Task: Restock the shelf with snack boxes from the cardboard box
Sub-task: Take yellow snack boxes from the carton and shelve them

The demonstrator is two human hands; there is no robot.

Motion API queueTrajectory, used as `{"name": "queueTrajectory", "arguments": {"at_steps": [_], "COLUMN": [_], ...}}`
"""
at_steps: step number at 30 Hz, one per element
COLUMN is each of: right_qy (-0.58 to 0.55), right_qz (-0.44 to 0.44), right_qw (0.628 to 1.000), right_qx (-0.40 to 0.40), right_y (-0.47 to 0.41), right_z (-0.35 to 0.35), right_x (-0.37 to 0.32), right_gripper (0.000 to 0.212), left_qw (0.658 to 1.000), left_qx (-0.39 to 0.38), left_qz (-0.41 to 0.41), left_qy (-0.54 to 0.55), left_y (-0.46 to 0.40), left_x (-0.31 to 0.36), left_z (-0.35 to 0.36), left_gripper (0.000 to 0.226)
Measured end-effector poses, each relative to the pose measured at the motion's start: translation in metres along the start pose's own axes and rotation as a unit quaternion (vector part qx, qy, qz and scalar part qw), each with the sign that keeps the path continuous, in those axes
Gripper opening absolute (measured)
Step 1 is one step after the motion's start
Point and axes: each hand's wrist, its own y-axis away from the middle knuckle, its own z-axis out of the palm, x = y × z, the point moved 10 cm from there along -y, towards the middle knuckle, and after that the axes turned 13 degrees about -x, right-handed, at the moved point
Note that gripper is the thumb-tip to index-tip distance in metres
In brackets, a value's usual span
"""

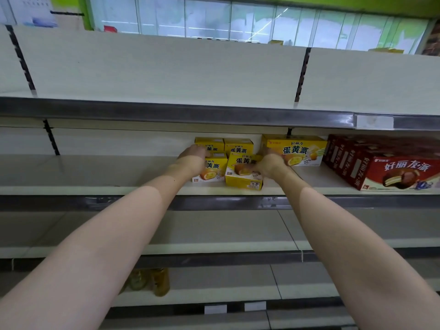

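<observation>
A small yellow snack box (243, 173) sits at the front of the middle shelf (95, 172), tilted and turned a little askew, its face printed with dark blue characters and a picture of a golden cake, its lower edge white. The right hand (269, 163) holds this box at its right side, its grip closed round that end with the fingers curled. Just left of the box stands a matching yellow box (210, 169), upright, and the left hand (194, 154) lies over its upper left corner; the fingers are hidden behind the hand, so how far that grip is closed cannot be told. Behind the tilted box stand two more small yellow boxes (223, 145), side by side. To its right is a larger yellow box (295, 150) of the same print, and further right a row of red boxes (381, 167) showing a chocolate-coated cake. Below the box, on a lower shelf, stand blurred amber bottles (160, 281).
</observation>
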Motion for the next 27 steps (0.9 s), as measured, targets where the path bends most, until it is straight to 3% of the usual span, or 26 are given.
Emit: {"name": "queueTrajectory", "arguments": {"at_steps": [3,7,11,15,20,27], "right_qy": [0.039,0.108,0.234,0.31,0.311,0.292], "right_qz": [-0.033,-0.081,-0.156,-0.169,-0.151,-0.171], "right_qw": [0.996,0.988,0.957,0.932,0.934,0.929], "right_qx": [0.069,0.069,0.069,0.078,0.088,0.153], "right_y": [0.0,0.001,0.007,-0.007,-0.034,-0.062], "right_z": [-0.009,-0.001,0.01,0.024,0.03,0.032], "right_x": [-0.005,-0.007,-0.03,-0.043,-0.045,-0.046], "right_gripper": [0.075,0.064,0.073,0.071,0.075,0.06], "left_qw": [1.0,1.0,0.994,0.987,0.986,0.984], "left_qx": [0.009,0.022,0.07,0.093,0.101,0.13], "left_qz": [0.001,0.005,0.03,0.061,0.057,0.055], "left_qy": [0.009,0.0,-0.075,-0.12,-0.12,-0.108], "left_y": [0.001,0.007,0.012,0.006,-0.007,-0.029], "left_x": [0.0,0.006,0.017,0.016,0.009,0.004], "left_z": [0.0,0.004,0.004,0.012,0.014,0.012], "left_gripper": [0.046,0.05,0.054,0.065,0.065,0.06]}}
